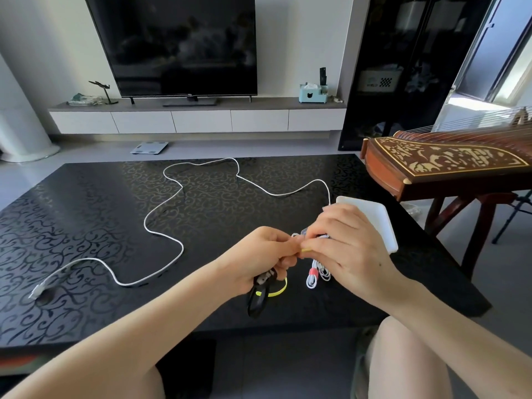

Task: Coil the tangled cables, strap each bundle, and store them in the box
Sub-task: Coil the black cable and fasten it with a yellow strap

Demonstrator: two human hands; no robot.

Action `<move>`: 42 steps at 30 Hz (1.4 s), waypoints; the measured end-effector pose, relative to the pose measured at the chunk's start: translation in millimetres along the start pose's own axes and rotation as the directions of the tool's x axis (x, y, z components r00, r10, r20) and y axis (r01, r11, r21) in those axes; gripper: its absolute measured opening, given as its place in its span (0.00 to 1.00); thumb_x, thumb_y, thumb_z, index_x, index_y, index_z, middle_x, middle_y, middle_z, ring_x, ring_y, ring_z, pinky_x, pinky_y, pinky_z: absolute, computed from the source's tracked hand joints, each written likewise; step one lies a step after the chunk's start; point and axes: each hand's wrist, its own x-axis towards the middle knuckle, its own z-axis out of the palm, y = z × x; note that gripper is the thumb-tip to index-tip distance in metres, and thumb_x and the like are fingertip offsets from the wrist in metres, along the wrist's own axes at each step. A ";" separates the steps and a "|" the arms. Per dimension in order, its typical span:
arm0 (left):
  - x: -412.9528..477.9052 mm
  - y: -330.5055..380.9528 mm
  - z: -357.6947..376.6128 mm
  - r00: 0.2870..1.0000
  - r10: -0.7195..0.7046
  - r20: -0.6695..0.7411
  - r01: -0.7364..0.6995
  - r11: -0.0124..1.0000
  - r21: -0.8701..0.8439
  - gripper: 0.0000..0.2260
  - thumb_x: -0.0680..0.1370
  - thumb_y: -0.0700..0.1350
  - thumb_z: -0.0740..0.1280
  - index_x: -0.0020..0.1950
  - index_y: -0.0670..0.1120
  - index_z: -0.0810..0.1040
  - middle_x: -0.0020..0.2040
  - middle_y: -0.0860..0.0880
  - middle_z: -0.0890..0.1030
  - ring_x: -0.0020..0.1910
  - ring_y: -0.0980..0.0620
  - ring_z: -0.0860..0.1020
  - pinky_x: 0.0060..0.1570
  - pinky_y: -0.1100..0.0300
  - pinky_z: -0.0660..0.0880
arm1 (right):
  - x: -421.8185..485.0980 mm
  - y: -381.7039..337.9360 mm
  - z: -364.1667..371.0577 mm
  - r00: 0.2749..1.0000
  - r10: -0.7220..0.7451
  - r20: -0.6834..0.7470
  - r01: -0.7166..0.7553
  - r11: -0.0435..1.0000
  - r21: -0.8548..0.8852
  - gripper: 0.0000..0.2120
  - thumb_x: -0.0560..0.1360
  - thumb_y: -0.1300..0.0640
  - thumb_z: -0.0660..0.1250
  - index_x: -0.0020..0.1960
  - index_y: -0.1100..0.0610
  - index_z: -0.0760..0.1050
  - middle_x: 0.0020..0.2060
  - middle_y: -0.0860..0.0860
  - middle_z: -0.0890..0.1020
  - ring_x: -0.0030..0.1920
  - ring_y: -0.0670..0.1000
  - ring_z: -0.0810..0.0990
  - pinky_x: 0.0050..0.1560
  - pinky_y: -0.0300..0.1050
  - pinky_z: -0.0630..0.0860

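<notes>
A long white cable (161,203) snakes loose across the black patterned table (86,226), its plug end near the left front. My left hand (264,257) holds a coiled black cable bundle (259,295) with a yellow strap (279,289) looped around it. My right hand (342,240) pinches the yellow strap's end right beside my left fingers. A white coiled bundle with a red strap (315,275) lies on the table just under my right hand. The white box (380,223) sits behind my right hand, partly hidden by it.
A wooden zither (449,165) on a stand juts over the table's right far corner. Beyond the table are a TV (175,44) on a low console, a scale on the floor and a dark cabinet. My knees are at the table's front edge.
</notes>
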 end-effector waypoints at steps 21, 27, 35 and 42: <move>-6.8 -1.5 -2.2 0.704 0.602 0.377 -0.582 0.184 0.792 0.03 0.76 0.36 0.67 0.46 0.35 0.78 0.38 0.43 0.80 0.36 0.46 0.76 0.39 0.60 0.70 | 8.8 14.0 -12.0 0.272 0.376 0.886 -0.946 -0.065 0.318 0.10 0.67 0.70 0.70 0.42 0.57 0.81 0.38 0.54 0.83 0.38 0.49 0.80 0.40 0.43 0.75; -9.1 3.7 -7.5 0.643 0.603 0.473 -0.621 0.048 0.782 0.06 0.74 0.40 0.70 0.46 0.39 0.77 0.37 0.47 0.79 0.35 0.48 0.76 0.38 0.59 0.70 | 6.9 18.1 -9.3 0.238 0.154 0.959 -0.968 -0.038 0.246 0.04 0.64 0.59 0.70 0.32 0.53 0.81 0.32 0.52 0.81 0.35 0.48 0.79 0.50 0.48 0.68; 7.8 -6.7 -81.7 0.915 0.214 -0.342 -0.165 0.972 0.169 0.17 0.82 0.53 0.54 0.57 0.45 0.78 0.54 0.48 0.83 0.55 0.50 0.80 0.60 0.53 0.73 | -27.6 19.4 17.9 0.128 0.359 0.925 -0.554 -0.748 0.367 0.06 0.64 0.60 0.69 0.33 0.64 0.81 0.28 0.55 0.77 0.27 0.51 0.74 0.36 0.43 0.68; 27.4 -63.4 -35.8 0.980 0.024 -0.196 -0.027 1.000 -0.009 0.15 0.81 0.52 0.57 0.60 0.43 0.74 0.56 0.47 0.82 0.58 0.52 0.79 0.62 0.55 0.72 | -37.2 -21.8 75.1 0.167 0.137 0.976 -0.400 -0.896 0.194 0.08 0.68 0.55 0.69 0.39 0.61 0.80 0.28 0.50 0.77 0.27 0.48 0.70 0.29 0.40 0.65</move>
